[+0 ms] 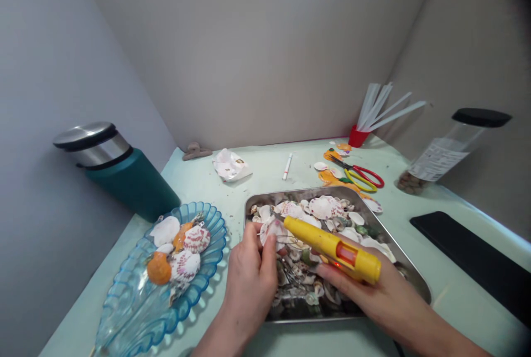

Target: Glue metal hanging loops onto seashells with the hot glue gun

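Over the left part of a metal tray filled with shells, my left hand pinches a pale pinkish shell between thumb and fingers. My right hand is wrapped round a yellow tool that has an orange window and a small red light. The tool's dark tip points left, close to the upper edge of the held shell; whether it touches is too small to tell. Thin wire or thread seems to cross the shell.
On the left, a blue scalloped dish holds several shells, with a teal bottle behind. Scissors, a white marker, crumpled packaging and a red cup of white sticks lie beyond the tray. A jar and black object are right.
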The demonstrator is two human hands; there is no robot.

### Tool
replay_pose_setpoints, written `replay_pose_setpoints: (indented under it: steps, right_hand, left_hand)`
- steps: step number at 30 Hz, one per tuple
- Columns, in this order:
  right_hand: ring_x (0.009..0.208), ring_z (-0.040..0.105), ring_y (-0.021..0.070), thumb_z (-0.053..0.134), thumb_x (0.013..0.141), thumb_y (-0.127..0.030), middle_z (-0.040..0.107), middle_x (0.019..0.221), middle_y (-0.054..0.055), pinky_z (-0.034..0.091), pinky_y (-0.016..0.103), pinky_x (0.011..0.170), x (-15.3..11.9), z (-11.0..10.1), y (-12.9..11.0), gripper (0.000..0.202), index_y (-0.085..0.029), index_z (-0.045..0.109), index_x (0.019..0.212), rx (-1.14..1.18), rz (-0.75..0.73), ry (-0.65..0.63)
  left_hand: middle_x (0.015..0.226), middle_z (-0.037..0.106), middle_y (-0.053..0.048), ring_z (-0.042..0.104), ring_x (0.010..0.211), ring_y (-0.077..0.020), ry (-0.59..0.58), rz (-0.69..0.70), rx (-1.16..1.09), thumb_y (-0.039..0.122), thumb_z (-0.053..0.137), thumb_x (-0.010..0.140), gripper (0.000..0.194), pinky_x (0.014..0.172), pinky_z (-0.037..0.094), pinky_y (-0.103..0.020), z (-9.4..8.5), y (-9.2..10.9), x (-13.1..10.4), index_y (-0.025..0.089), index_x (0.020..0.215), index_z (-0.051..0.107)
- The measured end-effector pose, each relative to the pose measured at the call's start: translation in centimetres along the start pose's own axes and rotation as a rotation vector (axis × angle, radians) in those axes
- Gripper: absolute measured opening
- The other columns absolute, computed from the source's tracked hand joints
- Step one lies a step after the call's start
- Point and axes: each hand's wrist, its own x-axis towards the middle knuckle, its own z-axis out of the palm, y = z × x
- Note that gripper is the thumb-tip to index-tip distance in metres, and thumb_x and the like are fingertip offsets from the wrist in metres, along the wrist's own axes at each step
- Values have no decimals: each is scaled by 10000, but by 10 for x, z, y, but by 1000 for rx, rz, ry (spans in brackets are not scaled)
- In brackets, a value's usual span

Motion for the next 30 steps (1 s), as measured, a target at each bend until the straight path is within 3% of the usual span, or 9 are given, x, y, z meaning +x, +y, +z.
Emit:
replay_pose_setpoints:
  steps: [12, 21, 30]
  right_hand:
    - [858, 634, 210, 574, 863, -460, 660, 865, 9, 521, 284, 756, -1, 1, 4, 239, -234, 598, 936, -3, 3, 14]
    - [855, 645, 212, 569, 866, -452, 654, 823, 9, 541, 284, 760, -1, 3, 6, 228, -226, 598, 887, 3, 9, 46]
    - [868, 647, 221, 572, 866, -443, 674, 833, 24, 546, 298, 782, -1, 1, 1, 238, -218, 625, 925, -6, -8, 56]
  left_hand:
    - [549, 576, 34, 564, 479, -174, -11, -9, 25, 369, 401, 924, 168, 508, 374, -245, -2, 3, -1, 218, 881, 461]
    - [499, 568, 26, 535, 465, -165, -6, 18, 120, 371, 390, 927, 253, 500, 348, -239, -3, 2, 0, 232, 722, 442]
    - [565, 585, 8, 597, 529, -193, 6, 86, 213, 314, 331, 947, 219, 520, 370, -262, 0, 2, 1, 241, 758, 415]
